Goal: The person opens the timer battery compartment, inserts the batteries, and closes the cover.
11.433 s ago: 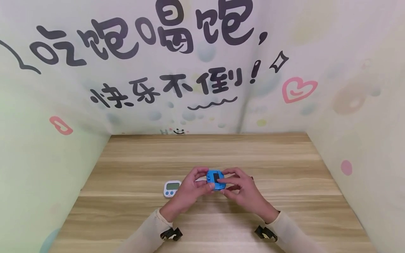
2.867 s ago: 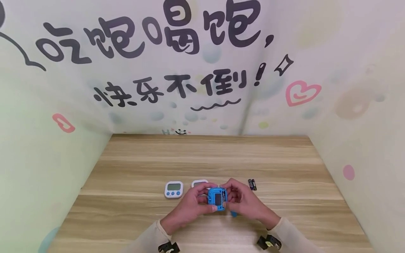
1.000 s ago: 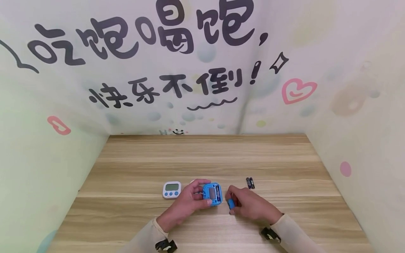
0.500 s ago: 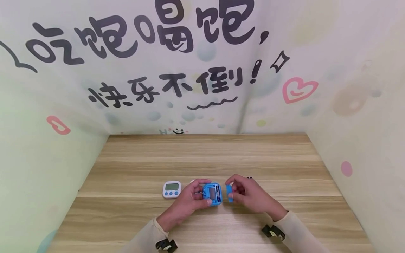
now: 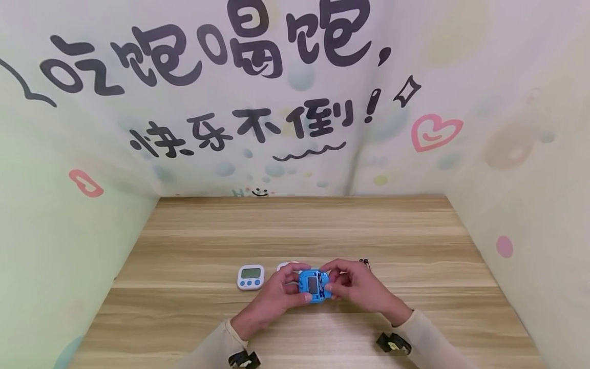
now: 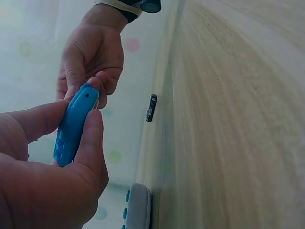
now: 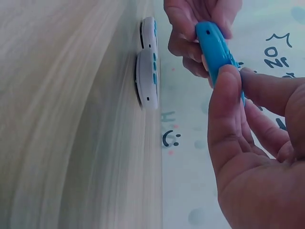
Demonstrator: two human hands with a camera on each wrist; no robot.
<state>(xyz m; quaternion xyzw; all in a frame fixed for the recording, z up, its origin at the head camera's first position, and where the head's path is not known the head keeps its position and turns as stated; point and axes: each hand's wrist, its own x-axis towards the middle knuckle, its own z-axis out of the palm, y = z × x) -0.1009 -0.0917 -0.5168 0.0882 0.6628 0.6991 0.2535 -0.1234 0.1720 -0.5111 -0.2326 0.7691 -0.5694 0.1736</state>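
Observation:
My left hand (image 5: 269, 297) grips a blue kitchen timer (image 5: 312, 283) by its left side, thumb on the near edge. The timer's back is up, and dark batteries (image 5: 321, 287) show in its slot. At the right edge, my right hand (image 5: 366, 289) pinches a small blue battery cover (image 5: 327, 280) against the timer beside the slot. Whether the cover is seated I cannot tell. In the left wrist view the timer (image 6: 76, 125) is edge-on above the table; in the right wrist view my right thumb and fingers close around the cover side of the timer (image 7: 213, 47).
A white timer with blue buttons (image 5: 251, 277) lies left on the wooden table (image 5: 295, 225). A second white timer (image 5: 287, 266) is mostly hidden behind my left hand. Loose batteries (image 5: 365, 263) lie behind my right hand. Printed walls enclose the table's back and sides.
Loose batteries have come into view on the table. My right hand has picked the battery cover off the table and brought it left against the timer, which my left hand keeps holding.

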